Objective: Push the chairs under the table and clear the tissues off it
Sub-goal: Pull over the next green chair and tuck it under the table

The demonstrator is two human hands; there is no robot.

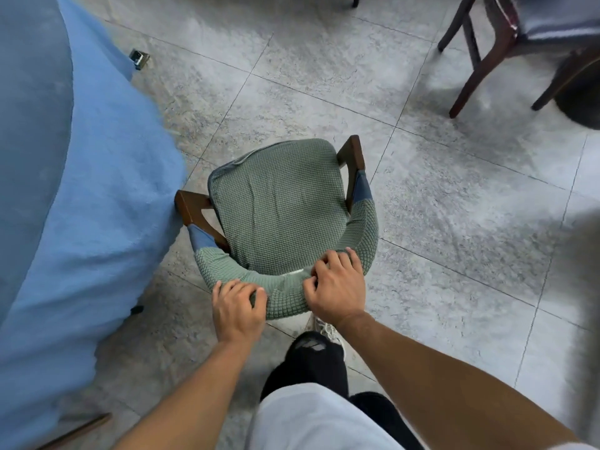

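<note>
gripping the chair (pixel 285 206) by its curved backrest, i have both hands clamped on the green cover: left hand (pixel 238 308) at about 7 o'clock of the seat, right hand (pixel 337 287) at 5 o'clock, close together on the rim. the seat faces 12 o'clock, while the tabletop (pixel 81 190) under its blue cloth lies off at 9 o'clock, the chair's left armrest just touching the drape. i judge the chair must swing left before it goes under; my left hand is nearer. no tissues visible.
</note>
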